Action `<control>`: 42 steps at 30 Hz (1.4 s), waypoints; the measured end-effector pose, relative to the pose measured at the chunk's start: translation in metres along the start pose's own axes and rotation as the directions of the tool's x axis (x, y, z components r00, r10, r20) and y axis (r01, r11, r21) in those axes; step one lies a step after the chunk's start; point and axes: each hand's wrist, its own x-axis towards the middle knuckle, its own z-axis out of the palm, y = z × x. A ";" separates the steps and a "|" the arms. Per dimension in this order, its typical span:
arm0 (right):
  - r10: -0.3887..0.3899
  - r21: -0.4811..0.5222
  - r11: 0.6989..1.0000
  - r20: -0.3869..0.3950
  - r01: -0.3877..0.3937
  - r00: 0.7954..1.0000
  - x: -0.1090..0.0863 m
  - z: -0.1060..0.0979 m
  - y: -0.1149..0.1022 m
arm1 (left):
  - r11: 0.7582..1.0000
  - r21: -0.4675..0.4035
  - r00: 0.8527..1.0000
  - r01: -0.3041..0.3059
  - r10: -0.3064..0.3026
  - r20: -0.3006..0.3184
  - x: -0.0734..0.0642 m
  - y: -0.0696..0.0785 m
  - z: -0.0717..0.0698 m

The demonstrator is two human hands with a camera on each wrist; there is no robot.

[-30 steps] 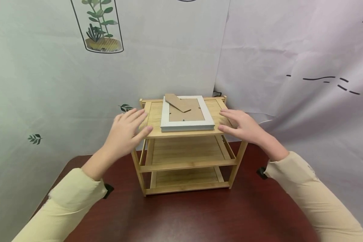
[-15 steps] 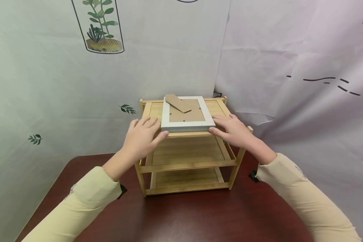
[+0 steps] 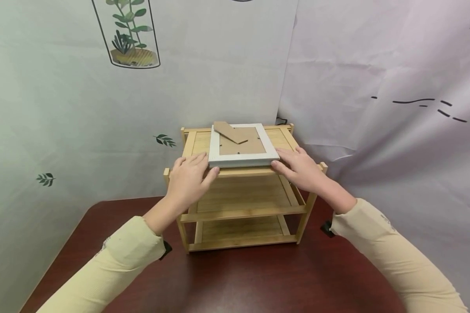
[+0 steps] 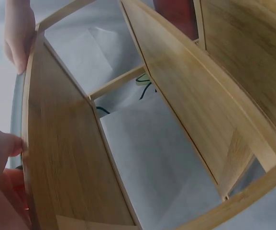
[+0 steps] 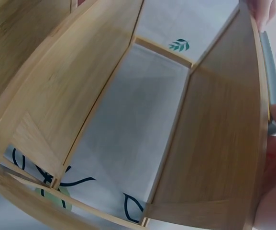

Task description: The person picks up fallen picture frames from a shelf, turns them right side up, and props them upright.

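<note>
A white picture frame [image 3: 243,161] lies back side up on the top board of a wooden shelf rack [image 3: 243,214], its brown stand leg [image 3: 229,131] lying aslant across the backing. In the head view my left hand [image 3: 189,178] grips the frame's left front corner, thumb at the front edge and fingers along the side. The right hand [image 3: 299,169] grips the opposite front corner in the same way. From below, the left wrist view shows a thin strip of the frame [image 4: 18,103] past the top board; the right wrist view shows its edge [image 5: 271,72] too. Some fingertips are hidden.
The rack has lower boards [image 3: 240,191] beneath the top one and stands on a dark red table [image 3: 235,278]. Behind it hangs a pale printed cloth [image 3: 219,65]. A raised post end [image 3: 323,167] stands close to the right hand.
Both hands have come inward from beside the rack to the frame's front corners. The left hand has settled closer against its corner, and the frame's front edge looks very slightly higher.
</note>
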 end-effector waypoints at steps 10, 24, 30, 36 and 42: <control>0.002 0.138 0.990 -0.236 0.032 0.972 -0.001 0.002 -0.003 | 0.980 -0.197 0.990 0.016 -0.044 -0.137 0.001 0.004 0.004; -0.052 0.275 0.944 -0.418 0.181 0.907 0.001 -0.007 -0.010 | 0.909 -0.368 0.942 -0.194 0.069 -0.327 0.007 0.003 0.000; -0.092 0.278 0.928 -0.472 0.247 0.877 0.006 -0.011 -0.012 | 0.886 -0.393 0.932 -0.244 0.103 -0.347 0.015 0.003 -0.005; -0.136 0.327 0.887 -0.487 0.325 0.863 0.012 -0.018 -0.016 | 0.880 -0.426 0.943 -0.210 0.068 -0.325 0.021 0.002 -0.014; -0.118 0.320 0.895 -0.501 0.310 0.857 0.021 -0.022 -0.018 | 0.868 -0.450 0.927 -0.208 0.028 -0.374 0.033 0.000 -0.020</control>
